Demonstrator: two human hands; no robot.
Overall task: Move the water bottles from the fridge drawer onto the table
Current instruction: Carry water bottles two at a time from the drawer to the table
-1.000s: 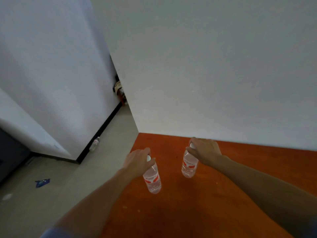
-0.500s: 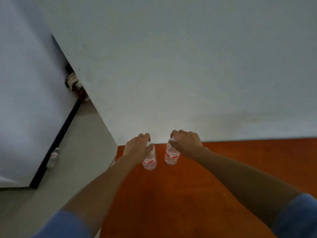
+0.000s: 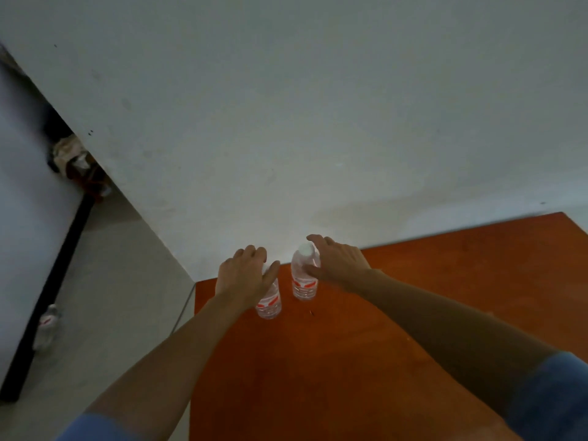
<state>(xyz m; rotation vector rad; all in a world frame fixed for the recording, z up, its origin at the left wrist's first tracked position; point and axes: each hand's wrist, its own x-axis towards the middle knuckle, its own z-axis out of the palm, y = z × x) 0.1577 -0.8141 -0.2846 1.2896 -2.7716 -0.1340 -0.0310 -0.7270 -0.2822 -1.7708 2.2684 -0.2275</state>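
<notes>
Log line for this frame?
left bottle, right bottle: upright on table | left hand: atop left bottle | right hand: open, beside right bottle

On the table [image 3: 413,313] near its far-left corner, left bottle [image 3: 269,303] just beside right bottle [image 3: 302,284], wall [image 3: 318,122] behind

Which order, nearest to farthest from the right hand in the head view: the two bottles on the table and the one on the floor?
1. Right bottle, on the table, beside the thumb of the right hand.
2. Left bottle, on the table under the left hand.
3. Floor bottle, far left, off the table.
</notes>
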